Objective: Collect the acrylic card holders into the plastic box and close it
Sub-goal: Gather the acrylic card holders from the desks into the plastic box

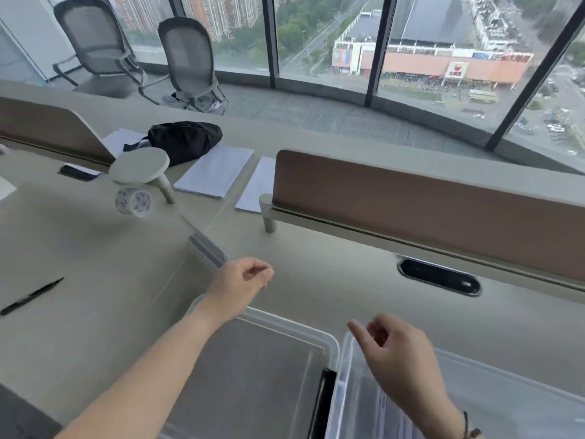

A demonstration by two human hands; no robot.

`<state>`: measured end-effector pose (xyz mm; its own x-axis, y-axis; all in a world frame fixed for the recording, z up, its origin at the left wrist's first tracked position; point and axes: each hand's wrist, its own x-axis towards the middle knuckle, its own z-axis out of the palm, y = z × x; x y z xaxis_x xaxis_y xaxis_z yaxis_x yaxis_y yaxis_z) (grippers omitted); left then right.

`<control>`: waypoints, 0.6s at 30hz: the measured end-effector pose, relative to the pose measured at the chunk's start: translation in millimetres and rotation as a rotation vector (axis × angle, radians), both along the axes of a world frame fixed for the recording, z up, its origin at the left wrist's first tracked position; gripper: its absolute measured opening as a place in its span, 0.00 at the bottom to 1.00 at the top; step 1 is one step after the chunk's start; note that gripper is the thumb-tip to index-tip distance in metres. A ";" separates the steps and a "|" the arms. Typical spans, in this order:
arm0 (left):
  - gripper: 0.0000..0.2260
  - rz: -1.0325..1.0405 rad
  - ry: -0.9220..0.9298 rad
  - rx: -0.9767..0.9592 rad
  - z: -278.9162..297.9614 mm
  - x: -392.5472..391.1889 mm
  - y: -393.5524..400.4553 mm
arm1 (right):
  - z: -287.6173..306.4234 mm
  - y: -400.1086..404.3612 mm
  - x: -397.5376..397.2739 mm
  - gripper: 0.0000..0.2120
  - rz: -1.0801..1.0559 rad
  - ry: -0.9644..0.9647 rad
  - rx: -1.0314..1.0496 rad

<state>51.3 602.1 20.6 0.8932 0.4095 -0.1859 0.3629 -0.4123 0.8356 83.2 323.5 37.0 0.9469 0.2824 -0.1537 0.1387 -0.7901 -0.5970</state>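
Pen (31,296) lies at the far left of the grey desk (95,264), dark and slim, well apart from both hands. Further back stands a roll of printed tape (133,201) under a small round stand (139,167), with a black bag (185,139) and white paper sheets (215,174) behind them.

Near the middle of the desk a clear acrylic card holder (207,248) stands, hard to read against the grey surface; its near end lies just beside the left hand (239,285), at the hand's upper left. Whether the two touch cannot be told. The left hand hovers above the desk with fingers curled loosely inward, thumb close to the fingertips, holding nothing that can be seen.

Below the left forearm lies a flat, clear plastic lid (269,375), its rounded far corner near the middle of the frame. Just to its right sits the clear plastic box (506,391), open at the top, with something printed showing dimly through its near wall. The right hand (402,362) hangs over the box's left edge, fingers bent in a loose half-fist, index finger slightly extended, gripping nothing; a dark bracelet (468,429) circles the wrist.

A brown desk divider (427,204) runs across the right side, with a dark oval cable port (438,275) in front of it.
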 end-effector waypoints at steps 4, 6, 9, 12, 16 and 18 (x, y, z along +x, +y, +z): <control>0.10 0.091 0.049 0.293 -13.0 19.8 124.4 | -5.7 130.1 30.2 0.18 0.259 -0.013 -0.170; 0.18 0.010 0.169 0.453 -17.9 31.2 180.4 | -14.4 197.2 46.0 0.22 0.333 0.004 -0.207; 0.29 -0.175 0.348 0.590 -30.2 53.6 242.8 | -31.4 286.2 67.0 0.25 0.399 0.071 -0.245; 0.32 -0.359 0.450 0.807 -51.6 81.5 277.2 | -55.3 351.3 81.9 0.24 0.381 0.146 -0.264; 0.27 -0.598 0.537 1.010 -81.5 104.9 295.9 | -92.8 402.2 92.2 0.22 0.343 0.225 -0.304; 0.23 -0.625 0.524 0.988 -95.0 109.2 300.0 | -108.1 418.0 97.4 0.20 0.342 0.241 -0.341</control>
<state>160.5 902.2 -74.4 0.8954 0.1134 -0.4307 0.0750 -0.9916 -0.1052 180.7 741.5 -71.1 0.7360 0.4646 -0.4925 0.3130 -0.8785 -0.3609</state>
